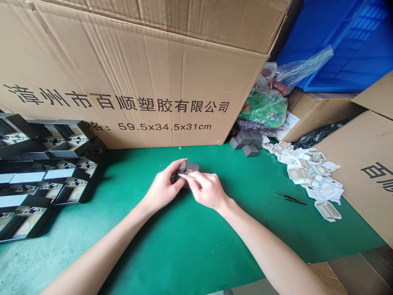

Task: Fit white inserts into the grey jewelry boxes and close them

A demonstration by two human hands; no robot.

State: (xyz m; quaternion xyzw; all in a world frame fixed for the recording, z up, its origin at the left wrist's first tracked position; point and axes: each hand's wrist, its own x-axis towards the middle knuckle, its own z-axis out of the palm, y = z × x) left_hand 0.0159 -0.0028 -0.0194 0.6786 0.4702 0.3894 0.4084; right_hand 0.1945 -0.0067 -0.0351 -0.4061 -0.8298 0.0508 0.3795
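Down on the green mat point(129, 241), what's up with that small grey box point(190, 166)?

It's held between both hands, right in the middle of the mat. Left hand point(161, 185) is half curled around its side, and right hand point(207, 189) pinches in at the front edge on something pale, too hidden to make out. Looks light and stiff, maybe a bit delicate at the corners, so I'd hold it by the sides.

What's lying around it?

Tweezers point(290, 198) off to the right, just beside a heap of white scraps point(310, 174). Farther back, grey blocks point(245, 143) sit against a carton point(132, 82). Black cases point(73, 131) on the left hold white cards, and a blue crate point(346, 45) sits behind everything.
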